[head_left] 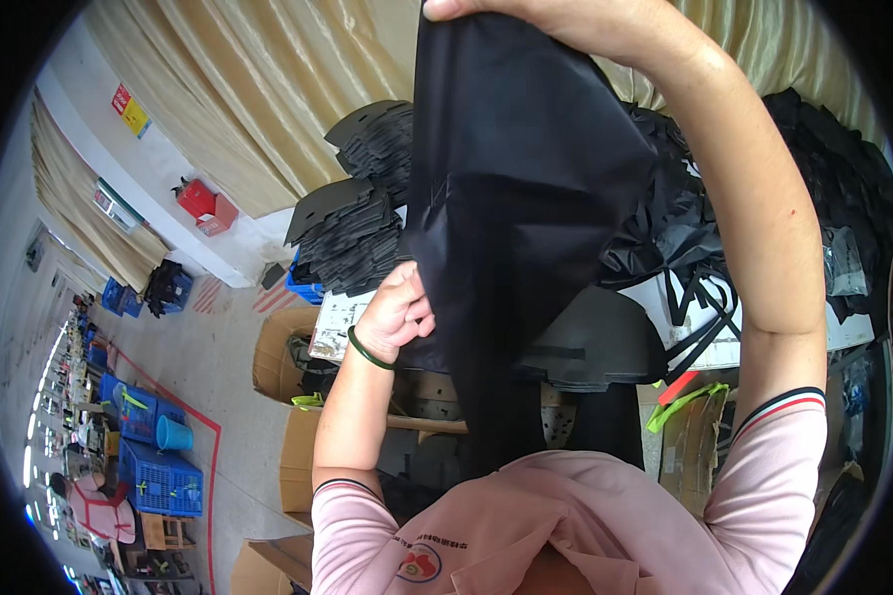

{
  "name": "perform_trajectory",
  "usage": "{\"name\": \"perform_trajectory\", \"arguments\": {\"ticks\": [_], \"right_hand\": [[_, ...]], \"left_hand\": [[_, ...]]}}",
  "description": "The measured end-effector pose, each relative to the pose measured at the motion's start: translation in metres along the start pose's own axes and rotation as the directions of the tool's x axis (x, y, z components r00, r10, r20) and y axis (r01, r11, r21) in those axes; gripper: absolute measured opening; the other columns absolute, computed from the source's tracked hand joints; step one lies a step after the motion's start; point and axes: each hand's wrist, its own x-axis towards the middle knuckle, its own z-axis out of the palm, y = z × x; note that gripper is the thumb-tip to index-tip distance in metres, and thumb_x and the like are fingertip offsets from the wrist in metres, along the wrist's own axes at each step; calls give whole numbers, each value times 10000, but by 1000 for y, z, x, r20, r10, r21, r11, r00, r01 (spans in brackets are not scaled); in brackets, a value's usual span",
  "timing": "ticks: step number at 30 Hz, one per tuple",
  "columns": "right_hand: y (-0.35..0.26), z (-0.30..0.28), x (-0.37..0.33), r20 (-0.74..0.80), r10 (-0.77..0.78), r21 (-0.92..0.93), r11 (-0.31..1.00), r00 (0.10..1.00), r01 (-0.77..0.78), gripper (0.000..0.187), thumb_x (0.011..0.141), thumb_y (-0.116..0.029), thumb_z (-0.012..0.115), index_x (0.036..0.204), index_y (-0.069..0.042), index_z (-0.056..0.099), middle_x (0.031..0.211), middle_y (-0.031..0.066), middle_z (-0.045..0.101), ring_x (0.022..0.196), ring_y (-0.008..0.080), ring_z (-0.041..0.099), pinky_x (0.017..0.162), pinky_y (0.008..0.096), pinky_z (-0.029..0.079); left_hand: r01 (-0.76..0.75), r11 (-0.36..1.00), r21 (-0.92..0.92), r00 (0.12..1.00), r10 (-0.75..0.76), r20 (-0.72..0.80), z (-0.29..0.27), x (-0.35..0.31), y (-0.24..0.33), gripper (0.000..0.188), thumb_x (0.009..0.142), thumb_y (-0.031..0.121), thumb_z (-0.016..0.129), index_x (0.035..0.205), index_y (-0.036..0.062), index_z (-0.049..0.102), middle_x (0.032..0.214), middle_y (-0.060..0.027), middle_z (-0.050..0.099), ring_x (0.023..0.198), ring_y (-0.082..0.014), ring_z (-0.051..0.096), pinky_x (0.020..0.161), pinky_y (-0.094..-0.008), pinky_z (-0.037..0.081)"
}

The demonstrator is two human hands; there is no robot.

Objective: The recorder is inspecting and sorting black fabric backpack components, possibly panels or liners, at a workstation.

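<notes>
In the head view, a large piece of black fabric [536, 149] hangs through the upper middle of the frame, its top corner pinched by the right hand [496, 6], which the upper edge partly cuts off, while the left hand [399, 312] curls its fingers at the fabric's left edge near the centre. Stacks of dark cut pieces [352, 233] lie just left of it, and more black material [824, 178] is heaped at upper right. Blue crates [164, 481] and a light-blue bucket [175, 433] stand at lower left.

White table [339, 319], stacked dark panels [605, 342]
</notes>
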Motion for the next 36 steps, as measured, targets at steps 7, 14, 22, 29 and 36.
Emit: {"name": "perform_trajectory", "arguments": {"ticks": [7,14,22,29,36], "right_hand": [[3,7,12,-1,-111,-131,985,994,110,211,827,-27,658,1037,-2,650,940,81,678,920,160,617,858,299,482],[27,25,24,52,-182,-177,966,982,189,245,783,-36,688,1019,14,650,951,127,681,945,197,629,876,309,479],[98,-35,-36,-119,199,59,980,973,-193,277,810,25,673,1082,28,620,970,62,673,897,130,620,839,266,489],[184,-41,-148,-200,559,93,828,805,-552,255,865,-67,682,1117,-48,648,932,-10,680,875,54,620,847,207,478],[169,-36,-220,-214,750,139,658,626,-740,127,872,-84,680,994,-48,692,732,-26,645,626,17,565,536,192,450]], "left_hand": [[-25,917,397,969,-76,235,15,-8,12,1160,739,715,640,1522,9,158,1547,-131,270,1455,-226,195,1175,-369,148],[-313,568,761,892,452,29,75,-7,-9,494,849,73,726,1288,13,508,1171,-65,629,1075,-148,576,947,-286,444],[81,671,737,986,52,-156,-63,-51,-11,236,885,70,687,1103,-8,639,940,25,644,835,-51,553,755,-216,460],[122,107,987,926,347,-152,-130,-55,24,196,836,123,732,964,-17,683,851,-77,688,799,-151,629,743,-301,499],[31,-292,956,843,521,132,-75,-33,53,130,831,69,678,953,27,694,889,-139,660,835,-306,649,765,-347,510]]}}
